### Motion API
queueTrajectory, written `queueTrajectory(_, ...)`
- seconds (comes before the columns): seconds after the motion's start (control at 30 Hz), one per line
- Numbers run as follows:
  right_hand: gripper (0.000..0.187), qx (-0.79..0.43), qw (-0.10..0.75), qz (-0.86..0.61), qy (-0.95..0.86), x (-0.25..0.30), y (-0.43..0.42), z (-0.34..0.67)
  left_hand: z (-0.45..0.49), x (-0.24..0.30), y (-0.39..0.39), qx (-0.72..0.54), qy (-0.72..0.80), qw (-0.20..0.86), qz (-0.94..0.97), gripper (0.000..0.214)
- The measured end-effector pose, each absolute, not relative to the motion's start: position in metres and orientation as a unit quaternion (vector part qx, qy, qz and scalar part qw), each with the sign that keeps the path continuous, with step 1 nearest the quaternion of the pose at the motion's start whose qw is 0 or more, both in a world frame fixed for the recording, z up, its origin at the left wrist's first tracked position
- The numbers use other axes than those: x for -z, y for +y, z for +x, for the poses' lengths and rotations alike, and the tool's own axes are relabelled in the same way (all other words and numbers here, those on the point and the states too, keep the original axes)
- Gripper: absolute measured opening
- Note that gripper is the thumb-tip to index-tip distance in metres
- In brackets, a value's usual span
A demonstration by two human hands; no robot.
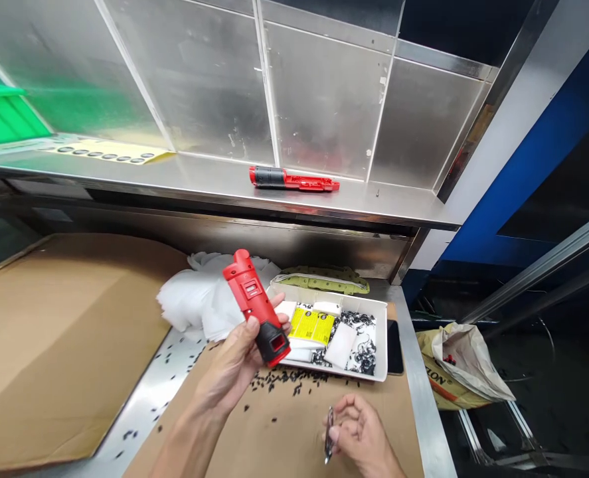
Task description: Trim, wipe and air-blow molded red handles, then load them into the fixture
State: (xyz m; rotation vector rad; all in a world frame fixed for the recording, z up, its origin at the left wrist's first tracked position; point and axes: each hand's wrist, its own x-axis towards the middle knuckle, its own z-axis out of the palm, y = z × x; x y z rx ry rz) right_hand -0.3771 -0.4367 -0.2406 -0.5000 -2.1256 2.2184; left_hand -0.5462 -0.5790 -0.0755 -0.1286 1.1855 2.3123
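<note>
A red and black plastic tool housing [255, 302] is tilted upright over the cardboard-covered bench. My left hand [229, 372] is closed round its lower, black end, thumb on the near side and fingertips showing behind. Lower down on the right, my right hand [361, 431] pinches a small, slim metal tool [329, 435]; its exact kind is too small to tell. Behind the housing stands a white tray [381, 342] with small black parts, white pads and a yellow label sheet [311, 326]. Many loose black bits [294, 380] lie scattered in front of the tray.
Another red and black housing [294, 179] lies on the metal shelf [199, 174]. A large cardboard box [40, 345] fills the left, beside white plastic wrapping [209, 299]. A dark phone [394, 345] lies right of the tray. An open sack [463, 365] stands beyond the bench's right edge.
</note>
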Motion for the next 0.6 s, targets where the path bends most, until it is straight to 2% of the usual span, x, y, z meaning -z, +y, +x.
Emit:
queueTrajectory(0.1,0.06,-0.785,0.074,-0.132,-0.6,0.195,-0.428,-0.371,-0.531,0.079,-0.581,-0.858,0.425,0.285,-0.033,0.087)
queueTrajectory(0.27,0.047,-0.827,0.164,-0.122,-0.523,0.127,-0.425,-0.367,-0.508,0.084,-0.581,-0.868,0.348,0.348,-0.058,0.082)
queueTrajectory(0.43,0.044,-0.816,0.234,-0.125,-0.513,0.105,-0.435,-0.368,-0.484,0.081,-0.584,-0.824,0.356,0.422,-0.124,0.043)
queueTrajectory(0.53,0.04,-0.788,0.271,-0.134,-0.536,0.101,-0.44,-0.362,-0.468,0.078,-0.578,-0.814,0.37,0.41,-0.18,0.042)
queueTrajectory(0.6,0.036,-0.752,0.31,-0.138,-0.565,0.099,-0.444,-0.354,-0.459,0.079,-0.574,-0.817,0.377,0.377,-0.219,0.05)
